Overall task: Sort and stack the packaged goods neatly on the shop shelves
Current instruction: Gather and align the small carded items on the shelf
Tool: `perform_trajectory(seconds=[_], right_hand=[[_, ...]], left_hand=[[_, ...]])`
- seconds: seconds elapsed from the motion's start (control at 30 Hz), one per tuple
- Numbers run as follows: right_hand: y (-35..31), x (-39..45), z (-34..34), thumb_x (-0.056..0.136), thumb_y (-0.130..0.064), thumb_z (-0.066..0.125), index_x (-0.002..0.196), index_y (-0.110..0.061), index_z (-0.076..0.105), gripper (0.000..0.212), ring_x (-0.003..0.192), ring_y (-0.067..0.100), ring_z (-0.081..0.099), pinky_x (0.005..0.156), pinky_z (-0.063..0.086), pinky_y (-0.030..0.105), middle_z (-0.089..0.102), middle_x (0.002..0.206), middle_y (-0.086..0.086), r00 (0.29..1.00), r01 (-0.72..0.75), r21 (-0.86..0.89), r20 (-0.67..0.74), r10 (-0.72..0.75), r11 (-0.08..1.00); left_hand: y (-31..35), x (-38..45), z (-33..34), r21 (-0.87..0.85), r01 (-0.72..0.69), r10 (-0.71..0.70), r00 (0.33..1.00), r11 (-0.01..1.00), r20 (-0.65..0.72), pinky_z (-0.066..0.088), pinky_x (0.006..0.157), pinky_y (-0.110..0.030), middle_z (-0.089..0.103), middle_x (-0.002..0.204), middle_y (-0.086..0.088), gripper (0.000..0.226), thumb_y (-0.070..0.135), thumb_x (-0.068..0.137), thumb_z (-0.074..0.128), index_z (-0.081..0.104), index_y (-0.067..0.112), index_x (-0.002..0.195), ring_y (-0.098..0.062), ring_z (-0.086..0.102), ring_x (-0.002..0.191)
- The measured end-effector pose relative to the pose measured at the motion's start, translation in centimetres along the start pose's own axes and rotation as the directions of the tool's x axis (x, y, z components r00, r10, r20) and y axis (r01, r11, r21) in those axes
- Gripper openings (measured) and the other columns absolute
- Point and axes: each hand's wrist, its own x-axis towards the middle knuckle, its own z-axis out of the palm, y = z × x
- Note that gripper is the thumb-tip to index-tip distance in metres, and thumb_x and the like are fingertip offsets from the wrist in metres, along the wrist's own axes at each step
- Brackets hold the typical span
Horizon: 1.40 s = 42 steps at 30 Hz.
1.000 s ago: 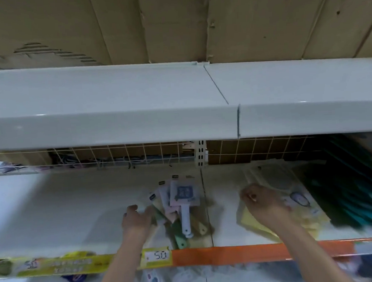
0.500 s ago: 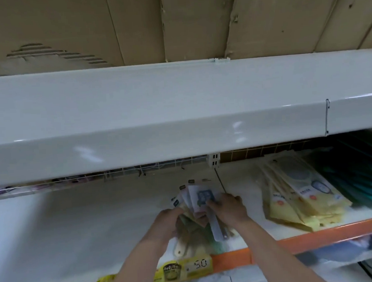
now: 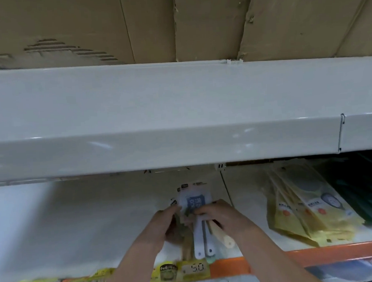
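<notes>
Hands: my left hand (image 3: pixel 164 224) and right hand (image 3: pixel 218 215) now both grip the carded packs (image 3: pixel 194 202), squared tighter than before on the shelf (image 3: pixel 98 222).

A second ago the right hand (image 3: pixel 223 217) rested on the stack of yellow packets (image 3: pixel 302 212) at the right, while the left hand (image 3: pixel 164 224) alone touched the fanned bundle of carded tools (image 3: pixel 194 208). Since then the right hand has crossed over, leaving the yellow packets, and both hands now clasp the bundle from either side. The cards, spread apart before, are gathered into a tighter stack, with the handles pointing toward the shelf's front edge (image 3: pixel 229 266).
</notes>
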Motion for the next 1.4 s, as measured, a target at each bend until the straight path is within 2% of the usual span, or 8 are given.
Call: perform_trajectory(seconds=[0.37, 0.5, 0.6, 0.77, 1.0, 1.13, 1.27, 1.4], right_hand=[[-1.9, -1.7, 4.7, 0.075, 0.005, 0.072, 0.111, -0.011, 0.064, 0.041, 0.093, 0.021, 0.069, 0.075, 0.056, 0.03, 0.073, 0.1, 0.006, 0.893, 0.42, 0.146, 0.109, -0.436, 0.896], [-3.1, -1.9, 8.3, 0.078, 0.002, 0.072, 0.124, -0.021, 0.056, 0.054, 0.105, 0.019, 0.066, 0.083, 0.056, 0.032, 0.069, 0.113, 0.003, 0.854, 0.504, 0.1, 0.087, -0.512, 0.858], [-3.2, -2.1, 11.5, 0.077, 0.011, 0.069, 0.124, -0.016, 0.055, 0.056, 0.102, 0.015, 0.067, 0.075, 0.054, 0.023, 0.068, 0.113, 0.005, 0.853, 0.509, 0.133, 0.049, -0.519, 0.85], [-2.6, -2.5, 16.3, 0.077, 0.015, 0.064, 0.107, -0.024, 0.057, 0.049, 0.09, 0.001, 0.066, 0.069, 0.052, 0.018, 0.07, 0.096, -0.01, 0.819, 0.574, 0.03, -0.01, -0.574, 0.818], [-3.5, -2.8, 19.6, 0.081, -0.003, 0.062, 0.108, -0.045, 0.047, 0.052, 0.103, -0.007, 0.057, 0.091, 0.05, 0.023, 0.059, 0.108, -0.019, 0.789, 0.589, -0.176, -0.087, -0.609, 0.788], [-3.3, -2.8, 20.1, 0.077, -0.02, 0.065, 0.128, -0.036, 0.041, 0.058, 0.118, -0.004, 0.04, 0.115, 0.023, 0.029, 0.046, 0.119, -0.025, 0.768, 0.55, -0.393, -0.109, -0.631, 0.737], [-3.0, -2.1, 19.9, 0.085, 0.007, 0.057, 0.138, -0.025, 0.039, 0.065, 0.118, 0.011, 0.056, 0.082, 0.05, 0.013, 0.057, 0.125, -0.006, 0.826, 0.527, -0.132, -0.155, -0.543, 0.839], [-3.3, -1.9, 19.8, 0.088, 0.011, 0.055, 0.139, -0.032, 0.033, 0.07, 0.109, -0.007, 0.053, 0.082, 0.051, 0.014, 0.053, 0.121, -0.018, 0.82, 0.558, -0.021, -0.137, -0.556, 0.829]], left_hand=[[1.3, -1.5, -2.5, -0.027, -0.383, 0.374, 0.913, 0.923, -0.162, 0.042, 0.044, -0.018, 0.056, 0.076, -0.009, 0.03, 0.019, 0.084, 0.072, 0.044, 0.009, 0.082, -0.019, 0.056, 0.064], [2.4, -1.7, -6.5, -0.063, -0.588, 0.583, 0.808, 0.806, -0.088, 0.054, 0.063, -0.02, 0.072, 0.101, -0.01, 0.039, -0.003, 0.078, 0.074, 0.06, 0.006, 0.114, -0.021, 0.07, 0.089], [2.2, -1.9, -9.6, -0.047, -0.631, 0.623, 0.774, 0.775, -0.112, 0.057, 0.073, -0.029, 0.069, 0.11, -0.011, 0.058, 0.005, 0.071, 0.08, 0.052, 0.005, 0.122, -0.021, 0.069, 0.098], [0.6, -1.7, -13.0, 0.05, -0.602, 0.603, 0.79, 0.797, -0.112, 0.052, 0.059, -0.016, 0.066, 0.1, -0.006, 0.037, -0.001, 0.082, 0.07, 0.049, 0.013, 0.108, 0.002, 0.067, 0.074], [0.1, -0.8, -15.1, -0.026, -0.625, 0.625, 0.781, 0.78, -0.007, 0.051, 0.062, -0.012, 0.065, 0.107, -0.007, 0.052, 0.009, 0.079, 0.075, 0.046, 0.014, 0.122, 0.004, 0.067, 0.079], [-0.3, -1.4, -15.1, -0.11, -0.678, 0.683, 0.731, 0.727, 0.009, 0.05, 0.068, -0.011, 0.062, 0.113, 0.008, 0.074, 0.014, 0.073, 0.078, 0.039, 0.025, 0.136, 0.004, 0.065, 0.096], [0.4, -1.4, -15.1, -0.19, -0.688, 0.7, 0.714, 0.701, 0.0, 0.055, 0.074, -0.019, 0.058, 0.12, 0.018, 0.114, 0.042, 0.046, 0.082, 0.028, 0.031, 0.146, 0.011, 0.061, 0.1], [1.1, -2.1, -14.4, -0.215, -0.711, 0.719, 0.693, 0.67, -0.048, 0.051, 0.08, -0.012, 0.04, 0.141, 0.021, 0.104, 0.029, 0.055, 0.077, 0.025, 0.041, 0.145, 0.018, 0.047, 0.116]])
